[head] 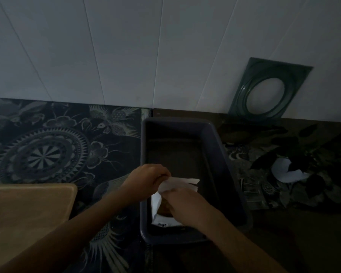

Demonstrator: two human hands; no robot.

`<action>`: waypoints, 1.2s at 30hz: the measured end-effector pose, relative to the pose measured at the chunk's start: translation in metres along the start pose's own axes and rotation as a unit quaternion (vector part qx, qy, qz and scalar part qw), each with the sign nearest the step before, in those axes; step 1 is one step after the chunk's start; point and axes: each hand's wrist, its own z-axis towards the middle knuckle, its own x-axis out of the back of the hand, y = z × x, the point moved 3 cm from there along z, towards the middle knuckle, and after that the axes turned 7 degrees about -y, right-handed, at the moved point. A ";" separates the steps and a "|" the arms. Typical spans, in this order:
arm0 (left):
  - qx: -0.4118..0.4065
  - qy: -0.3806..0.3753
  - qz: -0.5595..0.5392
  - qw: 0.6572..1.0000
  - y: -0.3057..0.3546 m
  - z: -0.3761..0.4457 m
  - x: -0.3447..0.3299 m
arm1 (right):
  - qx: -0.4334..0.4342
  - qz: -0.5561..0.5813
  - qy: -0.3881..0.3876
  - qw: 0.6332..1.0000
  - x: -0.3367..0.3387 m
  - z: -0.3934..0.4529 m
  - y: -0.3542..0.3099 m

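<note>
A dark rectangular plastic tub [220,154] stands on the floor in the middle of the dim view. Over its near end I hold a white sheet of paper [182,182]. My left hand [146,179] pinches the sheet's left end with curled fingers. My right hand [183,203] grips it from the near side, fingers curled down over it. More white paper [156,203] and something brown lie in the tub under my right hand, partly hidden.
A patterned dark mat [47,150] covers the floor at left, and a tan board [28,209] lies at near left. A green frame with an oval hole [268,91] leans on the white wall. A torn white scrap [285,172] lies at right.
</note>
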 end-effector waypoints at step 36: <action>-0.003 0.007 -0.031 0.999 -0.016 -0.008 0.000 | -0.057 -0.049 -0.063 0.995 -0.084 0.064 0.014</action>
